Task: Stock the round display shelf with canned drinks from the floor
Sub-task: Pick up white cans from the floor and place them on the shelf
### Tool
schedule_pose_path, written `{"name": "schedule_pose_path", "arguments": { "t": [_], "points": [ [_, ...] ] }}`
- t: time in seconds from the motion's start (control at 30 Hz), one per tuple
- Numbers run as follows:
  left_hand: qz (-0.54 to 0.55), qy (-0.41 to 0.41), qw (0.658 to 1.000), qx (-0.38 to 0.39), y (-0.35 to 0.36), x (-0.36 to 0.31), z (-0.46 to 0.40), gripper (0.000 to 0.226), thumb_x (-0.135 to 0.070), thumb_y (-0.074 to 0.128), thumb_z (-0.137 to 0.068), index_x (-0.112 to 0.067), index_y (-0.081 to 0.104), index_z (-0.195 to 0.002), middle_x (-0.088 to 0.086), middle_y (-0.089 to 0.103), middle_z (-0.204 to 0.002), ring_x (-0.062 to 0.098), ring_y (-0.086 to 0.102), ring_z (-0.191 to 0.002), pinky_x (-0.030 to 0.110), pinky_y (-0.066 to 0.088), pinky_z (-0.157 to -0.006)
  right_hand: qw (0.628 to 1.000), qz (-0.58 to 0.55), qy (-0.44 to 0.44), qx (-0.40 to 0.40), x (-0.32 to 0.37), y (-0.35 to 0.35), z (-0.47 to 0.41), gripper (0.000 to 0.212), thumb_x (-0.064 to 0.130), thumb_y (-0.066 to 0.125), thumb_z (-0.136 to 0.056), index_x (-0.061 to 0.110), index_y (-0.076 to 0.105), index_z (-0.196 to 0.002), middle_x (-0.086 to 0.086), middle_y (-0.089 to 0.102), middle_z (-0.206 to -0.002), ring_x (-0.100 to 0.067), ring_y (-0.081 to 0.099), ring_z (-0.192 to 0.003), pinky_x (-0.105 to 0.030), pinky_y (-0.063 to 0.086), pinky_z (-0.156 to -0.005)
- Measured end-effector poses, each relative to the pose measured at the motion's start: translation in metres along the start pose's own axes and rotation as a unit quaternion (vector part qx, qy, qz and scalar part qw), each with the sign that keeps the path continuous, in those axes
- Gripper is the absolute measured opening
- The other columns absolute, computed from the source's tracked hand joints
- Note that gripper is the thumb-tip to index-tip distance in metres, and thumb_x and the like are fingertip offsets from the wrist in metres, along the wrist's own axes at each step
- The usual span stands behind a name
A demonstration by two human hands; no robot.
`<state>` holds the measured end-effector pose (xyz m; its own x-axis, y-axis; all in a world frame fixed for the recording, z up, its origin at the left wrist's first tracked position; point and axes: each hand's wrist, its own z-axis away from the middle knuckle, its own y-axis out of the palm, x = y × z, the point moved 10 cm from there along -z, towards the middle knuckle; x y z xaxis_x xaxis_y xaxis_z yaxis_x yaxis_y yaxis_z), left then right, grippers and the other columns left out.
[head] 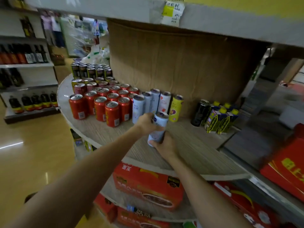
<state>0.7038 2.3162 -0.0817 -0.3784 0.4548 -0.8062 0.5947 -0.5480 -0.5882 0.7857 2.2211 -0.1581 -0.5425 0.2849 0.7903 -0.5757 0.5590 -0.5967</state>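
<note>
A tall pale-blue slim can (159, 125) is held just above the round wooden shelf (194, 145), tilted slightly. My left hand (147, 123) grips its upper part and my right hand (164, 144) grips its bottom end. Just behind it stand several slim pastel cans (148, 102) and a yellow slim can (176, 108) against the brown cardboard core (172, 63). Left of them is a dense block of red cans (105, 104), with dark cans (92, 71) farther back.
A black can (200, 112) and several blue-and-yellow cartons (220, 119) stand at the shelf's right. Red boxes (148, 183) fill the tier below. An upper tier (164, 14) overhangs. Bottle shelves (28, 55) line the left aisle, and a red case (286, 168) sits at right.
</note>
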Motion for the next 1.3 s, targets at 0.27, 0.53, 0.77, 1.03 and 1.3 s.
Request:
{"name": "schedule_pose_path", "arguments": {
  "t": [0.27,0.53,0.77,1.03,1.3],
  "points": [
    [-0.023,-0.041,0.999,0.023,-0.067,0.026,-0.02,0.062,-0.044,0.089,-0.055,-0.023,0.066,-0.108,-0.004,0.07,-0.101,0.015,0.066,-0.096,0.034,0.057,-0.084,0.991,0.01,-0.096,0.097,0.045,0.058,-0.055,0.053,0.041,0.08,-0.065,0.02,0.062,-0.11,0.002,0.069,-0.106,-0.014,0.066,-0.095,-0.043,0.057,-0.082],
    [-0.138,-0.091,0.984,-0.07,-0.108,0.038,-0.027,0.057,-0.038,0.086,-0.067,-0.022,0.06,-0.115,-0.007,0.062,-0.102,0.013,0.058,-0.091,0.023,0.045,-0.071,0.984,0.051,-0.092,0.145,0.07,0.104,-0.087,0.051,0.031,0.081,-0.073,0.01,0.06,-0.114,-0.005,0.069,-0.11,-0.021,0.065,-0.101,-0.036,0.054,-0.087],
    [-0.071,-0.114,0.981,-0.138,-0.11,0.052,-0.01,0.034,-0.03,0.083,-0.073,-0.014,0.063,-0.096,-0.007,0.06,-0.082,0.011,0.057,-0.077,0.017,0.043,-0.058,0.99,0.058,-0.059,0.118,0.047,0.127,-0.112,0.061,0.043,0.078,-0.064,0.01,0.06,-0.113,-0.006,0.069,-0.108,-0.023,0.067,-0.1,-0.041,0.057,-0.083],
    [0.014,-0.175,0.978,-0.109,-0.106,0.094,0.037,0.018,-0.017,0.071,-0.087,-0.001,0.067,-0.096,0.016,0.07,-0.09,0.026,0.069,-0.074,0.037,0.062,-0.068,0.996,0.056,-0.033,0.06,0.069,0.093,-0.057,0.015,0.032,0.06,-0.087,0.02,0.051,-0.089,-0.002,0.063,-0.088,-0.022,0.063,-0.078,-0.037,0.054,-0.064],
    [0.02,-0.2,0.979,0.044,-0.07,0.156,0.128,0.015,-0.013,0.068,-0.089,0.002,0.066,-0.092,0.016,0.068,-0.077,0.026,0.061,-0.061,0.034,0.056,-0.056,0.993,0.064,-0.034,0.097,0.1,0.101,0.04,0.007,0.011,0.063,-0.086,0.015,0.057,-0.088,0.002,0.06,-0.083,-0.016,0.058,-0.081,-0.025,0.045,-0.072]
  ]
}}
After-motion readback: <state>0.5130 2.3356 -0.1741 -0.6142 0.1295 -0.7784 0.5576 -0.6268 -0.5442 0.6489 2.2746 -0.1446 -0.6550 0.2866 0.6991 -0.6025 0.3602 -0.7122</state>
